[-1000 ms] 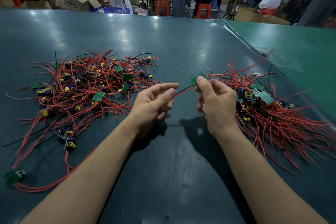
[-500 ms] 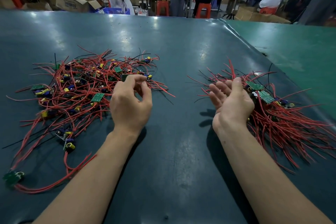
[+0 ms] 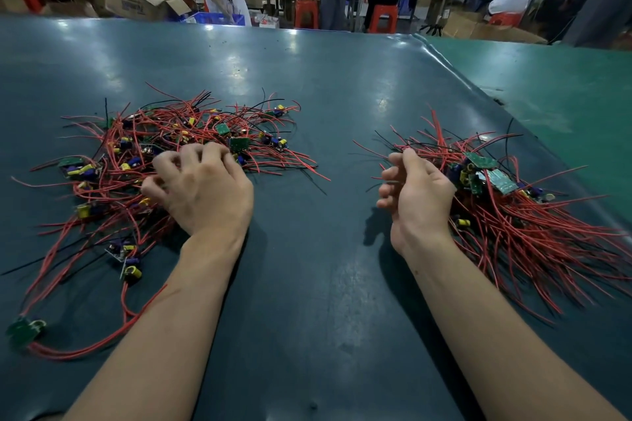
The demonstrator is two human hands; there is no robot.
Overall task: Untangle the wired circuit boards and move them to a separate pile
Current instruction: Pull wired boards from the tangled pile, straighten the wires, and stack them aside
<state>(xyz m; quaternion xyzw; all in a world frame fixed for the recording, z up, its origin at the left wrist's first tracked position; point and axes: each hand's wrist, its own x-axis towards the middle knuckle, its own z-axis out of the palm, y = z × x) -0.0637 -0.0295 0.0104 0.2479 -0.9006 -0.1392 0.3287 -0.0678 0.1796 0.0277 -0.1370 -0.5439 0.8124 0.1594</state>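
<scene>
Red wires in the tangled pile [image 3: 164,174] are lying left on the surface [image 3: 307,96] | left hand [image 3: 205,191] fingers are curling into them, hold unclear | right hand [image 3: 420,195] is hanging loose, holding nothing, beside the sorted pile [image 3: 513,215] | risk: pulling is dragging extra circuit boards along.

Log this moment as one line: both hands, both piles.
left hand: fingers curled into tangled pile | right hand: loosely curled, empty, beside sorted pile | phase: reaching for next board

Bare table [image 3: 318,267] between tangled pile [image 3: 143,161] and sorted pile [image 3: 519,225] — hands apart.
</scene>
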